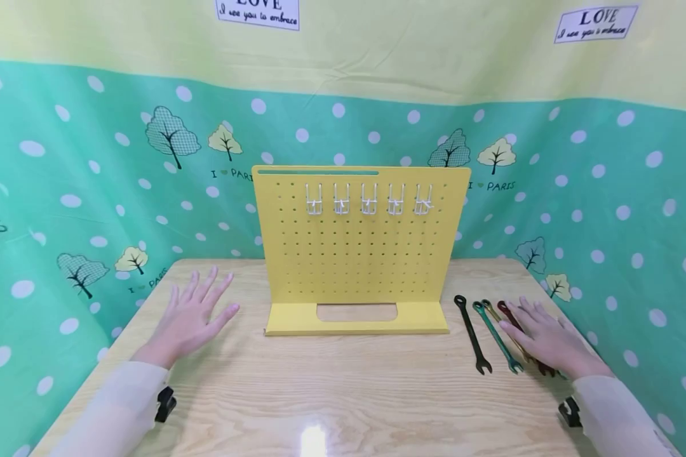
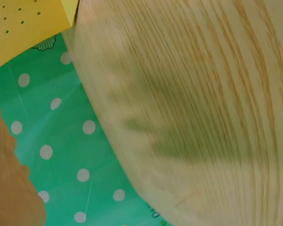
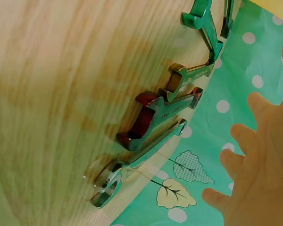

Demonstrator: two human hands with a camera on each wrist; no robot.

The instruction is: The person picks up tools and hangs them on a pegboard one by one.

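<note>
My left hand point(image 1: 191, 317) hovers over the left side of the table, fingers spread and holding nothing. My right hand point(image 1: 551, 336) is stretched out over a row of combination wrenches on the right, its straight fingers hiding part of them in the head view. Leftmost lies a black wrench point(image 1: 471, 334), then a green wrench point(image 1: 498, 336). A gold wrench point(image 3: 177, 82), a dark red wrench point(image 3: 155, 115) and a shiny greenish wrench point(image 3: 151, 150) show below the hand in the right wrist view, where a gap separates the fingers from them.
A yellow pegboard point(image 1: 357, 260) stands at the back middle of the wooden table point(image 1: 343, 387). Along its upper part hang several white wire hooks point(image 1: 368, 200). Behind and beside the table hangs a green dotted curtain point(image 1: 337, 130). Each wrist carries a black clip point(image 1: 166, 404).
</note>
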